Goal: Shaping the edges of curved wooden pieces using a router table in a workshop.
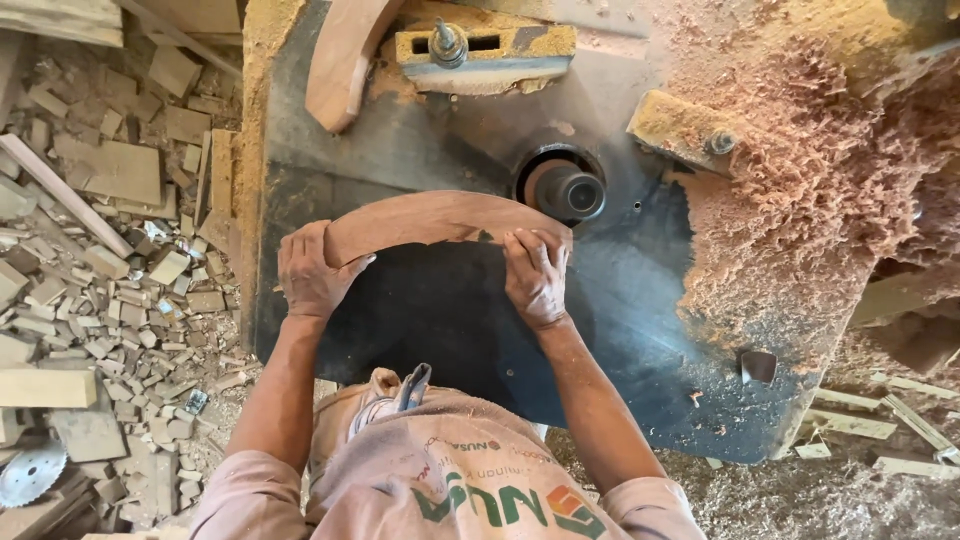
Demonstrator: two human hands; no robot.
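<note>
**Both hands on a curved wood blank at the spindle**

So here the person has 2 hands clamped on 1 curved wooden piece [430, 220] lying flat on the dark machine table [450, 320]. The left hand [312, 272] wraps the piece's left end, fingers curled over the edge. The right hand [535, 275] presses down on the right end, fingers spread on top. That right end sits just beside the round spindle cutter [568, 190], close enough that I can't tell if it's touching. A second curved blank [345, 60] lies at the table's far edge. Reddish sawdust [800, 200] is heaped on the right, and wood offcuts [110, 260] plus 1 saw blade [30, 472] litter the floor on the left.
</note>
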